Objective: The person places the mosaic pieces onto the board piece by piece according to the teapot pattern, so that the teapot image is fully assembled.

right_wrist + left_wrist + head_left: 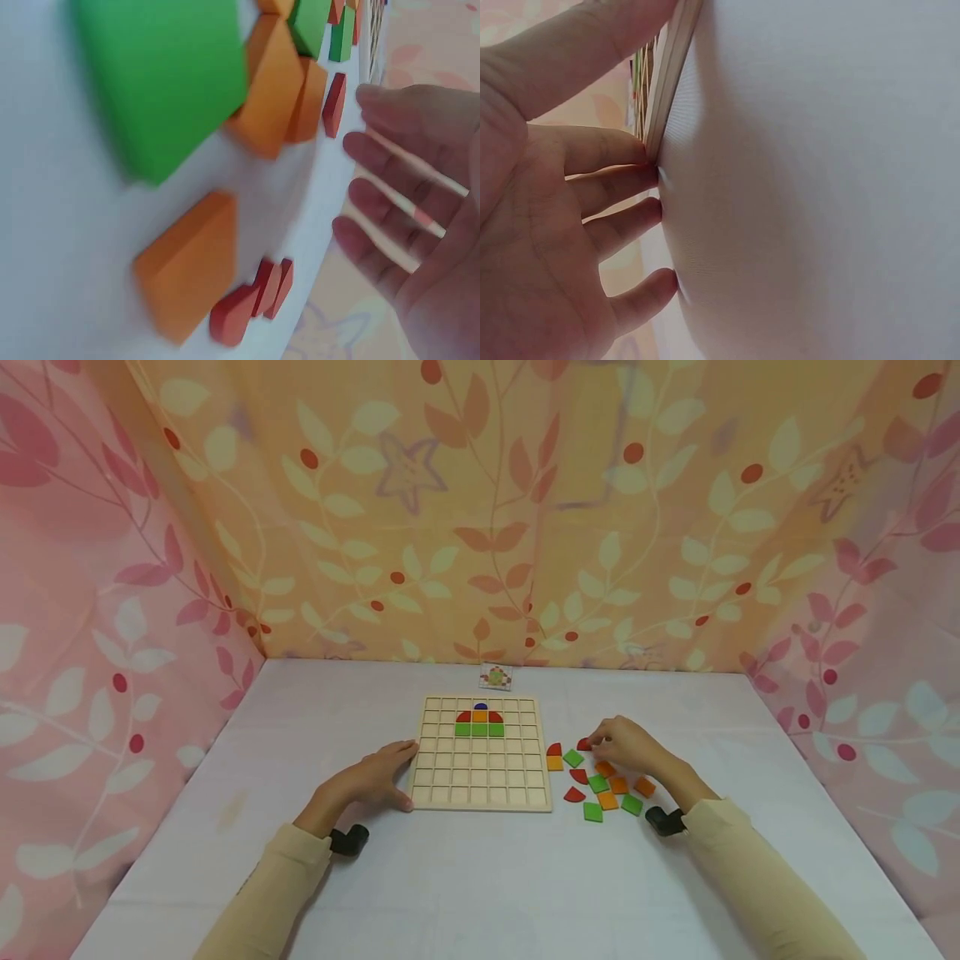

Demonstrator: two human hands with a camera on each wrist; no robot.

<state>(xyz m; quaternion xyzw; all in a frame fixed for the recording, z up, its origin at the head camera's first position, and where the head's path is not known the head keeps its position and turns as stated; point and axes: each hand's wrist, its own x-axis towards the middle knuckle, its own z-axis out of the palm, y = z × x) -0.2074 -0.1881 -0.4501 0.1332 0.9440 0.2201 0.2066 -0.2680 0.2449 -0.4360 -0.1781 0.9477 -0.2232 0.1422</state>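
Note:
A pale wooden grid board (480,777) lies on the table. Set in its upper cells are a blue half-round piece (481,707), an orange square (480,717) between two red quarter-round pieces, and a row of three green squares (480,730). My left hand (373,777) touches the board's left side with spread fingers, thumb near its front corner. To the right of the board, my right hand (626,745) is low over loose tiles. Its thumb and forefinger tips are right beside a red quarter-round piece (335,105), with a small gap in the right wrist view.
Loose orange squares (618,786), green squares (592,812) and red quarter-round pieces (574,795) lie right of the board. More red pieces (266,286) sit below the right hand's fingers. A small picture card (496,677) lies behind the board. Patterned curtains (480,527) enclose the white table.

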